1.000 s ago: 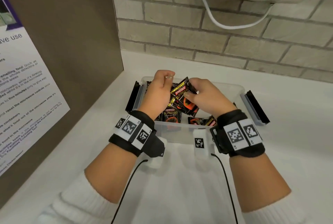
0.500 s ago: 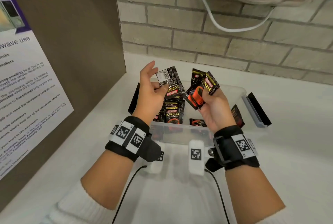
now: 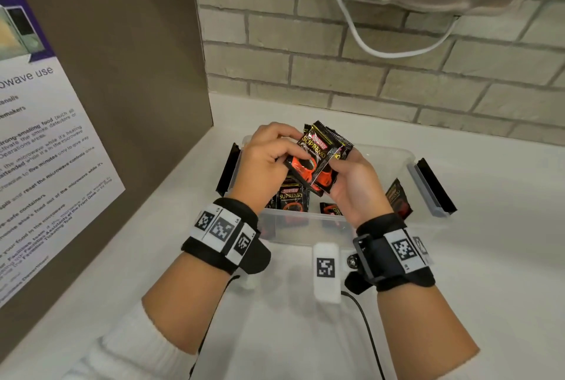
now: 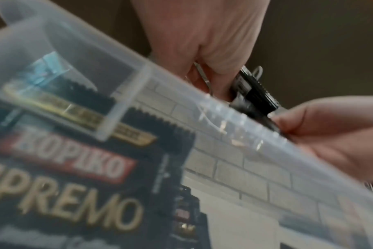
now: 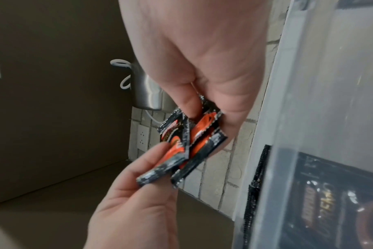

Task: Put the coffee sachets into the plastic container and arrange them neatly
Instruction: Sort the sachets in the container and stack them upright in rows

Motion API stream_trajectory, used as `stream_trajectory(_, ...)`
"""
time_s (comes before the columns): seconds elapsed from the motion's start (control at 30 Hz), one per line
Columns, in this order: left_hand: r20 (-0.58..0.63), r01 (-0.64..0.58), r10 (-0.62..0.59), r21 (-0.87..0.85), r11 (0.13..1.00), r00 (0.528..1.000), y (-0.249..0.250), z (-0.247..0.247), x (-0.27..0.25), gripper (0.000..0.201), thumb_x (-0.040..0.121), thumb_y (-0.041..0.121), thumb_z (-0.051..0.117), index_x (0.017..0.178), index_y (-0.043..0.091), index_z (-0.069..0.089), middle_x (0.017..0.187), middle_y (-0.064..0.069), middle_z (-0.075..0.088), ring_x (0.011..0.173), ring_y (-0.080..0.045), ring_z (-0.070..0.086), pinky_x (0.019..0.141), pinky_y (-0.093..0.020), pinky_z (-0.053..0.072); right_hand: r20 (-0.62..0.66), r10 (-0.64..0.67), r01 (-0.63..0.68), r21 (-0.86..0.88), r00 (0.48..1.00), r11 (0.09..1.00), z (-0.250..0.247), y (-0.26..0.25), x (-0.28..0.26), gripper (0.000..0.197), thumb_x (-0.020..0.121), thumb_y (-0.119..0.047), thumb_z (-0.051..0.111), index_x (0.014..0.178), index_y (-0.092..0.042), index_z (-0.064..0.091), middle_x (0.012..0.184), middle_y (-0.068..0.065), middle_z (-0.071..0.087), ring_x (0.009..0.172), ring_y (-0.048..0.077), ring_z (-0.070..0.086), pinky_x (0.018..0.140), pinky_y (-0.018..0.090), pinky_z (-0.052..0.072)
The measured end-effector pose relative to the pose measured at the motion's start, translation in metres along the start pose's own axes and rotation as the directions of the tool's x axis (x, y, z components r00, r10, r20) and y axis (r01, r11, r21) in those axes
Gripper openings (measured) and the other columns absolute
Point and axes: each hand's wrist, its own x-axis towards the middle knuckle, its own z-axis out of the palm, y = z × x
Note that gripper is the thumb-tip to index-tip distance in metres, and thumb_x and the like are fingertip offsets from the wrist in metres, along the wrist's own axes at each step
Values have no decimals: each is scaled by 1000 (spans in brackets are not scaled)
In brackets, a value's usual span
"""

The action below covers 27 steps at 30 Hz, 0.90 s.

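I hold a small stack of black-and-orange coffee sachets (image 3: 318,159) above the clear plastic container (image 3: 400,155). My left hand (image 3: 275,153) pinches the stack's left edge. My right hand (image 3: 348,178) grips it from the right and below. The right wrist view shows the held sachets (image 5: 192,139) fanned out between the right hand (image 5: 202,67) and the left hand (image 5: 134,202). Several more sachets (image 3: 292,199) lie inside the container, and one sachet (image 3: 397,199) leans on its right wall. Through the container wall (image 4: 138,72), a sachet (image 4: 74,168) shows in the left wrist view.
Black clip handles stick out at the container's left (image 3: 227,168) and right (image 3: 434,187) ends. A brown panel with a microwave notice (image 3: 61,150) rises on the left. The brick wall (image 3: 336,80) with a white cable (image 3: 367,46) stands behind. White counter (image 3: 504,257) stretches to the right.
The hands rose out of the container, each with sachets, then came together. The left hand's sachet now lies against those in the right hand as one stack.
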Motion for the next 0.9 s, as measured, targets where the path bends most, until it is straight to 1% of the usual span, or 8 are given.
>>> stream_trajectory(0.17, 25, -138, 136, 116, 984, 990, -3, 1, 1, 30, 80, 7, 46, 79, 10, 76, 96, -7, 65, 97, -15, 53, 86, -25, 44, 131, 46, -53, 52, 990, 997, 5, -5, -5, 41, 101, -29, 34, 134, -7, 44, 130, 19, 56, 119, 33, 56, 96, 46, 49)
stream_trajectory(0.3, 39, 117, -113, -122, 986, 993, 10, 2, 1, 34, 82, 0, 44, 88, 17, 73, 115, -4, 56, 108, -14, 53, 97, -24, 42, 101, -76, 89, -121, 992, 989, 9, -2, -5, 38, 95, 1, 44, 132, -5, 42, 121, 15, 61, 105, 28, 63, 89, 40, 53)
stream_trajectory(0.4, 197, 488, -478, -612, 622, 856, 30, -6, 10, 21, 89, 25, 50, 106, 21, 62, 122, -4, 56, 118, -22, 54, 101, -31, 43, 144, -120, 138, -126, 982, 982, 12, -7, -7, 41, 94, 7, 40, 132, -6, 40, 118, 12, 59, 98, 20, 61, 88, 37, 51)
stream_trajectory(0.5, 575, 752, -484, -503, 426, 659, 36, -7, 15, 50, 85, 53, 49, 117, 16, 58, 115, -7, 65, 113, -23, 60, 99, -38, 47, 207, -89, 154, -321, 974, 934, 23, -3, -8, 38, 94, -2, 44, 130, -15, 43, 121, 7, 58, 108, 18, 57, 95, 35, 48)
stream_trajectory(0.63, 594, 814, -557, -421, 401, 581, 30, -6, 15, 52, 84, 48, 59, 122, 12, 57, 117, -13, 65, 108, -24, 63, 99, -41, 47, 136, -285, 217, -937, 949, 275, 29, -3, -3, 67, 90, -36, 54, 146, -17, 24, 136, 8, 32, 126, 25, 30, 107, 40, 34)
stream_trajectory(0.77, 622, 820, -538, -477, 316, 569, 27, -15, 18, 48, 89, 53, 46, 111, 13, 60, 88, -3, 61, 78, -16, 62, 79, -31, 52, 410, -179, 433, -894, 894, 112, 23, -25, -16, 114, 70, -51, 72, 150, -24, -4, 154, -6, 5, 140, 13, 0, 114, 46, 3)
stream_trajectory(0.83, 681, 841, -494, -427, 332, 541, 33, -15, 16, 55, 78, 61, 50, 113, 19, 60, 97, -3, 63, 88, -15, 62, 84, -32, 50, 470, -65, 468, -883, 880, -37, 27, -24, -17, 124, 62, -51, 77, 149, -24, -7, 156, -8, 2, 143, 11, -9, 110, 57, -12)
stream_trajectory(0.9, 718, 858, -474, -384, 342, 510, 36, -13, 14, 62, 73, 60, 52, 123, 23, 56, 118, -4, 64, 110, -18, 61, 92, -38, 50, 472, -139, 463, -882, 871, -92, 30, -22, -12, 112, 61, -44, 77, 148, -20, 11, 148, -2, 24, 142, 17, 8, 111, 62, -10)
